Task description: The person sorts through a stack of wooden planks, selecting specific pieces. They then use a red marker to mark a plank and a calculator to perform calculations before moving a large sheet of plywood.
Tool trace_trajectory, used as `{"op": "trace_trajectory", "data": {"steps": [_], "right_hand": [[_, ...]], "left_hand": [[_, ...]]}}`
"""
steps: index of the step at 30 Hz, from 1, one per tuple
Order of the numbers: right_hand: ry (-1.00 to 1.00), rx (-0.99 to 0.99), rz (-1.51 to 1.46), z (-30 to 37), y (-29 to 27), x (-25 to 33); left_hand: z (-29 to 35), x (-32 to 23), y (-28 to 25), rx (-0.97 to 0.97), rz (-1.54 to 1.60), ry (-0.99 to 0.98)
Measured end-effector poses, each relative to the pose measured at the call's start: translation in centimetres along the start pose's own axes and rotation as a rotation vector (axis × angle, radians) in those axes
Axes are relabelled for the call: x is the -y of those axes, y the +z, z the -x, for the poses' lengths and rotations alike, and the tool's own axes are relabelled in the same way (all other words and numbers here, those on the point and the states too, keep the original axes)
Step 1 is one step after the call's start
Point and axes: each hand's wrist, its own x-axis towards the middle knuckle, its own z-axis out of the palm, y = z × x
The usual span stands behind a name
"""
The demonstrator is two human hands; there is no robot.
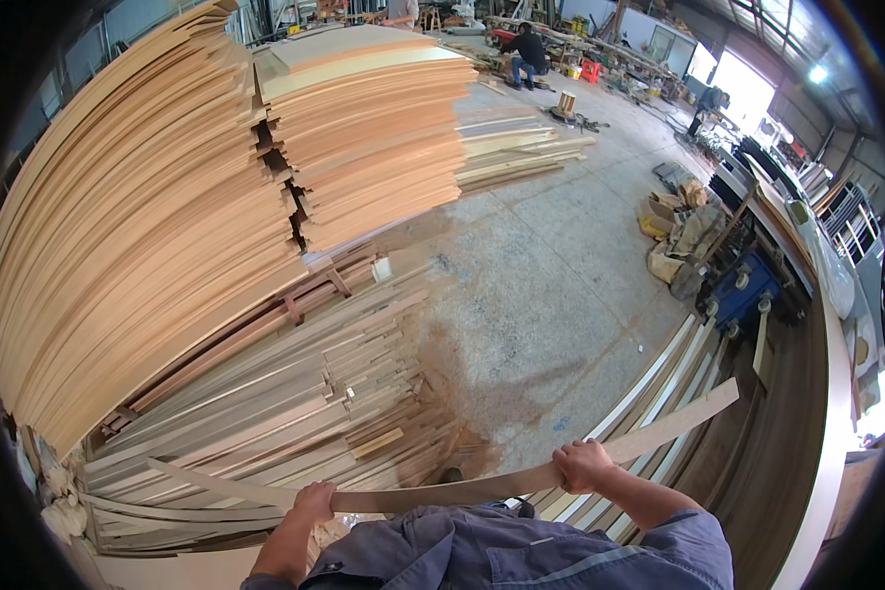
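Note:
A long, narrow wooden board (pixel 442 497) lies across the front of my body, its right end raised toward the right side. My left hand (pixel 314 501) is wrapped round it left of centre. Farther right, my right hand (pixel 582 466) grips the same board from above, with the fingers curled over its edge. Beyond the board, many loose wooden strips (pixel 265 383) lie in a low pile on the floor at the left. More long strips, some white (pixel 649 379), lean or lie to the right of my right hand.
Tall stacks of wooden panels (pixel 138 226) (pixel 374 138) rise at the left. Sacks and scraps (pixel 683 226) lie beside a blue wheeled bin (pixel 745 288) at the right. Concrete floor (pixel 531 265) runs between. A seated person (pixel 528 54) and another person (pixel 706 106) are far off.

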Motion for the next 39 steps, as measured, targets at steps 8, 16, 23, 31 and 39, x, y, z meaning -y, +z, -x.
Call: {"op": "trace_trajectory", "data": {"steps": [8, 16, 23, 31, 39], "right_hand": [[0.0, -0.041, 0.001, 0.8, -0.1, 1.1], [-0.002, -0.053, -0.02, 0.9, 0.8, 1.3], [-0.017, -0.058, -0.041, 0.3, 1.2, 1.0], [-0.019, -0.035, -0.076, -0.9, 1.3, 0.6], [-0.058, -0.103, -0.083, -3.0, 2.8, -0.2]], "left_hand": [[0.7, 1.1, 0.9, -0.009, 0.01, 0.021], [1.2, 1.1, 0.1, 0.042, -0.015, -0.015], [1.9, 1.7, -0.1, 0.053, -0.023, -0.015], [2.0, 0.9, -2.0, 0.074, -0.027, -0.064], [1.2, 4.6, 2.3, -0.121, 0.028, -0.038]]}}
